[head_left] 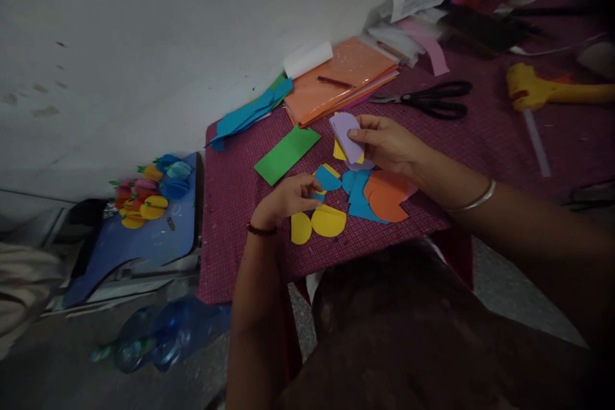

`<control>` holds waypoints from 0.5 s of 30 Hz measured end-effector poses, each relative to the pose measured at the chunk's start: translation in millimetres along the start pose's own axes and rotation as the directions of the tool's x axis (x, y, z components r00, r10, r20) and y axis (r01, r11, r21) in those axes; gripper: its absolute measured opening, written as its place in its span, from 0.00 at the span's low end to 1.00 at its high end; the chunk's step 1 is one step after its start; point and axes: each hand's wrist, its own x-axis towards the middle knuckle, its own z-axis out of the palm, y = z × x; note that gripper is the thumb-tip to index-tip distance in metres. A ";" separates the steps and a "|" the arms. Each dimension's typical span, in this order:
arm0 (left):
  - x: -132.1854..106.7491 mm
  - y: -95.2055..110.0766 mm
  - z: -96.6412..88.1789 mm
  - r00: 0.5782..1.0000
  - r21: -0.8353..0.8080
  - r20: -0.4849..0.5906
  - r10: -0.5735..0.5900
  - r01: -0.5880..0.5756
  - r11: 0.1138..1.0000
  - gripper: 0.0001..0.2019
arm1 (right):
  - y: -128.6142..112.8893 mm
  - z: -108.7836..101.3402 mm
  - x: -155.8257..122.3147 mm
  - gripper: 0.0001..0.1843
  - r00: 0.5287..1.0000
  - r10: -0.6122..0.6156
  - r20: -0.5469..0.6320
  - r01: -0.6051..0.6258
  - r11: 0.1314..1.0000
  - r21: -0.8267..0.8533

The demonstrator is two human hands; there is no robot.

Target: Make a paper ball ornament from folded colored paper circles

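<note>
My right hand (384, 141) pinches a folded lilac paper piece (346, 136) between thumb and fingers. Yellow paper (339, 150) shows just behind that piece. Over the near part of the table, my left hand (293, 195) is loosely curled, thumb and fingers apart. Close to its fingertips lie a blue paper piece (327, 178) and two yellow rounded pieces, one of them a half-disc (329, 221). I cannot tell whether the fingertips touch the blue paper. Below my right hand are overlapping orange paper pieces (388, 195) and blue cut pieces (359, 198).
A green paper strip (287, 155), black-handled scissors (439, 99) and orange sheets (346, 70) with a pencil (335, 81) lie farther back. A yellow glue gun (528, 86) is at right. Colourful paper shapes (148, 195) sit on a blue board (144, 246) at left.
</note>
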 end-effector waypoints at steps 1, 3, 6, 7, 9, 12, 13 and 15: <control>0.0 -4.2 -2.8 0.999 0.115 -0.033 0.028 -0.024 0.993 0.15 | 0.3 0.1 0.1 0.11 1.000 0.002 0.001 -0.002 1.000 0.002; -0.3 -11.5 -7.7 0.996 0.320 -0.047 0.069 -0.050 0.946 0.15 | 1.2 0.1 0.1 0.11 1.000 0.002 0.008 -0.002 1.000 0.017; 0.0 -17.9 -10.3 0.995 0.479 -0.048 0.088 -0.054 0.876 0.10 | 2.2 0.0 0.2 0.12 1.000 -0.006 0.015 0.005 1.000 0.022; 0.4 -19.0 -10.0 0.995 0.498 -0.046 0.091 -0.056 0.866 0.09 | 2.3 0.1 0.1 0.12 1.000 -0.006 0.014 0.006 1.000 0.020; 1.2 -20.1 -8.3 0.996 0.487 -0.038 0.084 -0.055 0.872 0.10 | 2.2 0.2 0.1 0.11 1.000 -0.005 0.008 0.005 1.000 0.020; 1.2 -19.9 -5.2 1.000 0.354 -0.029 0.010 0.001 0.935 0.10 | 2.0 0.2 -0.1 0.10 1.000 -0.003 -0.005 0.003 1.000 0.011; 1.0 -19.5 -4.6 0.999 0.302 -0.029 -0.025 0.033 0.953 0.10 | 2.1 0.1 -0.1 0.10 1.000 -0.001 -0.007 0.001 1.000 0.002; 0.5 -18.6 -4.3 0.996 0.237 -0.023 -0.083 0.086 0.968 0.10 | 2.6 -0.5 -0.1 0.10 1.000 0.005 -0.008 -0.005 1.000 -0.024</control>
